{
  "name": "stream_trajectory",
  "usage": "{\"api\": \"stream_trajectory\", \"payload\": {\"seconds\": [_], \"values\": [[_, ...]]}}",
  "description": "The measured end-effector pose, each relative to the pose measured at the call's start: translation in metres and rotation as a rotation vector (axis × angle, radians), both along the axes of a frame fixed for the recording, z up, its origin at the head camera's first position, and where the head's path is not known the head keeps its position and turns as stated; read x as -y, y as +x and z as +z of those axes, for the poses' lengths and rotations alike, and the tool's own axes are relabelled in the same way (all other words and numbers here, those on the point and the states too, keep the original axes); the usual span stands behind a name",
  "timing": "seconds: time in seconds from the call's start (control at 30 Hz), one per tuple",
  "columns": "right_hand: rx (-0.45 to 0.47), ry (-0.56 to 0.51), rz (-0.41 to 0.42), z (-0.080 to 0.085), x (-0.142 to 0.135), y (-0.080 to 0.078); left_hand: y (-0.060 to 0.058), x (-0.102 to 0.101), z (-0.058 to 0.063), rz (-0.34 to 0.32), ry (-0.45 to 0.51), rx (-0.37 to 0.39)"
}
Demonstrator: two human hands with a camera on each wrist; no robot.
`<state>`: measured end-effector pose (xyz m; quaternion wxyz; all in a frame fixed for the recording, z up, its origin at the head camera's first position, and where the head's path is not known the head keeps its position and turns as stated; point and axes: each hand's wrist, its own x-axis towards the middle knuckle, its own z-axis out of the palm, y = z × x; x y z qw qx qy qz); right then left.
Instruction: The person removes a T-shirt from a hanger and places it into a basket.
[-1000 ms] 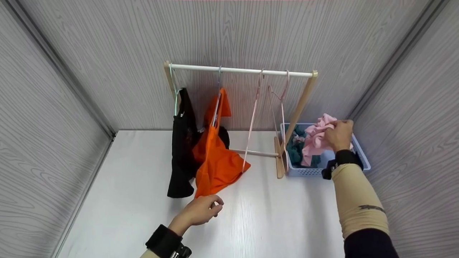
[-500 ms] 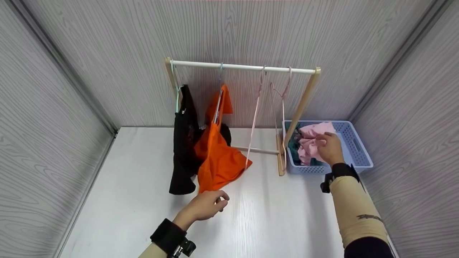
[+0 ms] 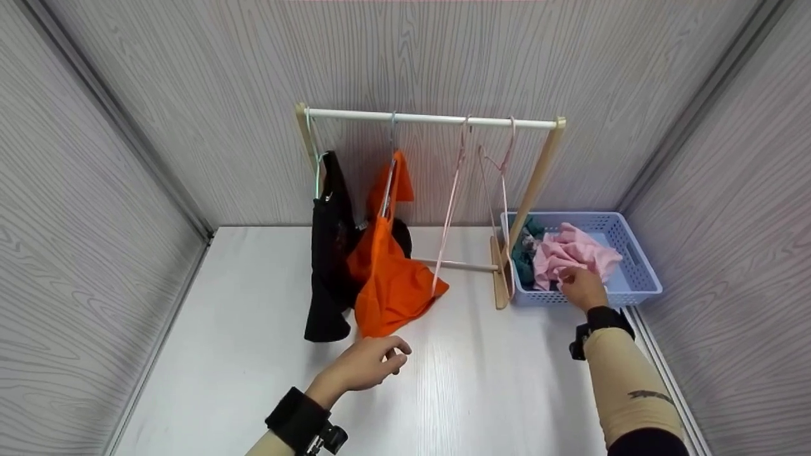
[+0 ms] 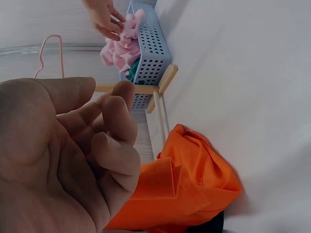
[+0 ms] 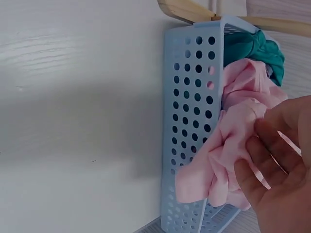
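Pink garment [image 3: 573, 250]: lies crumpled in the basket at the right; in the right wrist view a fold overlaps the near rim.
Right hand [image 3: 584, 291]: over the basket's near side, fingers loosely bent and spread, tips against the pink fabric, not clamped on it.
Blue basket [image 3: 637, 266]: perforated plastic, standing on the white tabletop [image 3: 443, 392] beside the rack's right-hand leg.
Teal cloth [image 3: 523, 263]: inside the basket, left of the pink one and partly under it.
Garment rack [image 3: 431, 118]: white bar on wooden legs; two pink wire hangers [image 3: 448, 218] hang at its right half without clothes.
Orange garment [image 3: 396, 291]: on a hanger near mid-bar.
Black garment [image 3: 329, 272]: on a mint hanger [image 3: 317, 177] at the bar's left end.
Left hand [image 3: 364, 364]: well apart from the right, just before the orange hem, fingers relaxed, holding nothing; contact with the hem cannot be told.
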<state>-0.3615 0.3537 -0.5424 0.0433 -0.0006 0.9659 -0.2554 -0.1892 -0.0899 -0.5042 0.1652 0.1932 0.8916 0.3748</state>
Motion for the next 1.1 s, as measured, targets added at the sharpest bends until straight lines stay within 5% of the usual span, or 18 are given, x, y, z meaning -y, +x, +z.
{"api": "stream_trajectory", "payload": {"seconds": [0.23,0.33,0.5,0.7,0.93,1.1], "values": [[-0.04,0.016,0.151,-0.001,0.014,0.014,-0.006,0.001,0.023,-0.015,-0.032,-0.055],[-0.03,0.001,0.217,0.003,0.025,0.022,-0.013,0.002,0.048,-0.023,-0.049,-0.072],[0.119,0.014,0.307,0.004,0.052,0.035,-0.028,0.007,0.096,0.017,-0.114,-0.094],[0.092,0.003,0.431,0.003,0.077,0.053,-0.061,0.012,0.141,0.163,-0.199,-0.197],[0.081,0.01,0.529,0.0,0.104,0.073,-0.104,0.011,0.145,0.419,-0.234,-0.287],[0.079,0.018,0.567,-0.007,0.117,0.088,-0.122,0.006,0.132,0.462,-0.236,-0.235]]}}
